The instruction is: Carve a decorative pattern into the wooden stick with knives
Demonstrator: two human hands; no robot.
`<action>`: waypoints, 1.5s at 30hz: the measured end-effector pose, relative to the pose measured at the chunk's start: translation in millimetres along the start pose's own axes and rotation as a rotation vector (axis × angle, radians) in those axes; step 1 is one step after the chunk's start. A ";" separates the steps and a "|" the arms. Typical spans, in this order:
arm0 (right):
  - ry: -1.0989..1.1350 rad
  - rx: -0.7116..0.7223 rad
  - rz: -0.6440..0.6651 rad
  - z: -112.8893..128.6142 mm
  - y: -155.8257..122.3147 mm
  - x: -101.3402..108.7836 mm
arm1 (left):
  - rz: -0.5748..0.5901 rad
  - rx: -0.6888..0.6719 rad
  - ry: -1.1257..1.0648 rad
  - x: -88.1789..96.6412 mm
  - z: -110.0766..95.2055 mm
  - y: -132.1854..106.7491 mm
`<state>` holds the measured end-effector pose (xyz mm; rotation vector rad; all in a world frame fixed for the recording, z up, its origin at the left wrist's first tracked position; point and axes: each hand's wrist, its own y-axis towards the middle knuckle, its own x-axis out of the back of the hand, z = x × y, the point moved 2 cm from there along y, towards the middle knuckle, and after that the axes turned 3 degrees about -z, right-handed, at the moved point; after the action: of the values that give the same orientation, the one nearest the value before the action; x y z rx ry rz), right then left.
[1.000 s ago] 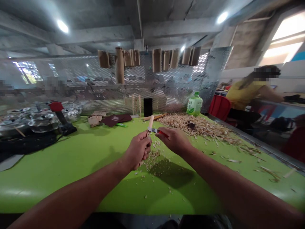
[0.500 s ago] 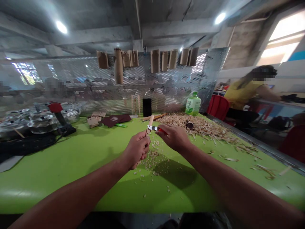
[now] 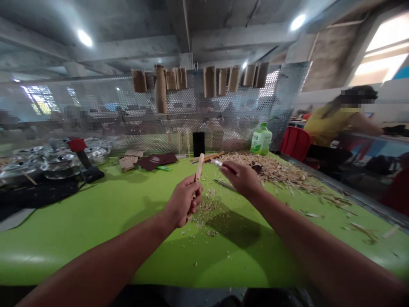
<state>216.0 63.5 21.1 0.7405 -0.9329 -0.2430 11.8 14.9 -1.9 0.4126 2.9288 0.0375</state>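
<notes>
My left hand [image 3: 183, 200] is wrapped round a light wooden stick [image 3: 200, 166], whose upper end points up and away from me. In my right hand [image 3: 242, 178] is a carving knife [image 3: 218, 163] with a red handle; its bright blade points left, blurred and apart from the wood. Beneath both hands, small wood chips [image 3: 209, 209] lie scattered on the green table [image 3: 134, 251]. A thin pencil-like tool [image 3: 223, 184] rests on the table behind my right hand, partly covered by it.
A heap of shavings [image 3: 277, 168] spreads at the right, before a green-labelled bottle [image 3: 261, 140]. A phone [image 3: 198, 144] leans upright at the back. Dark red sandpaper [image 3: 156, 160], metal kettles [image 3: 60, 164] and a red-headed tool [image 3: 79, 151] stand left. A person in yellow [image 3: 332, 117] sits right.
My right hand has moved the knife to the right, off the wooden stick. The thin tool on the table now shows. My left hand keeps its grip, almost still.
</notes>
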 end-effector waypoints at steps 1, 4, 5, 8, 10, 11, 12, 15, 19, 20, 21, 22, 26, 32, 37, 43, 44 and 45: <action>0.004 0.053 0.042 10.2 -4.8 -4.4 | -0.002 -0.007 0.001 0.9 0.7 1.1; 0.006 0.165 0.135 28.5 -13.5 -9.8 | 0.007 -0.017 0.012 -1.3 2.4 0.6; -0.002 0.184 0.148 31.0 -14.6 -9.7 | 0.011 -0.019 0.016 -2.6 2.8 -0.1; -0.055 0.192 0.152 33.0 -15.0 -7.5 | 0.009 -0.030 0.039 -5.1 3.3 -1.6; -0.084 0.180 0.154 33.4 -15.4 -6.9 | -0.006 -0.041 0.054 -5.0 2.9 -1.5; -0.091 0.178 0.155 34.1 -15.9 -7.2 | -0.009 -0.043 0.061 -4.7 2.5 -1.3; -0.096 0.181 0.152 35.0 -16.4 -7.9 | -0.009 -0.042 0.067 -4.4 1.8 -1.2; -0.116 0.195 0.121 34.4 -15.4 -10.4 | -0.007 -0.030 0.086 -4.5 -0.7 -3.7; -0.134 -0.042 0.035 0.1 1.7 -3.0 | 0.029 0.031 0.112 -13.0 -0.4 -15.7; -0.122 -0.160 0.010 -14.9 7.8 1.6 | 0.073 0.049 0.111 -16.5 0.6 -18.8; -0.102 -0.255 -0.033 -29.5 13.4 6.8 | 0.124 0.060 0.104 -19.6 1.8 -20.9; -0.070 -0.311 -0.088 -41.9 18.4 11.6 | 0.159 0.057 0.085 -21.4 2.6 -21.5; 0.301 -0.382 -0.149 -47.5 23.1 7.4 | -0.033 -0.066 0.008 -8.9 1.8 -7.2; 0.815 -0.391 0.234 47.3 -6.7 -52.0 | -0.362 -0.086 -0.041 12.4 1.1 14.6; 0.762 -0.310 0.265 83.6 -20.2 -82.5 | -0.460 -0.066 -0.058 16.2 3.9 19.1; 0.615 -0.200 0.326 66.0 15.9 -110.9 | -0.645 -0.059 -0.169 50.0 -5.4 37.2; 0.515 -0.214 0.297 55.8 31.1 -114.3 | -0.659 -0.072 -0.174 55.8 -7.8 40.1; 0.363 -0.250 0.239 43.2 48.1 -117.0 | -0.666 -0.088 -0.184 60.7 -9.9 42.5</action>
<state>106.9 136.0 -5.4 0.4178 -0.6224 -0.0109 -35.9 72.5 -0.8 -0.5470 2.7142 0.0341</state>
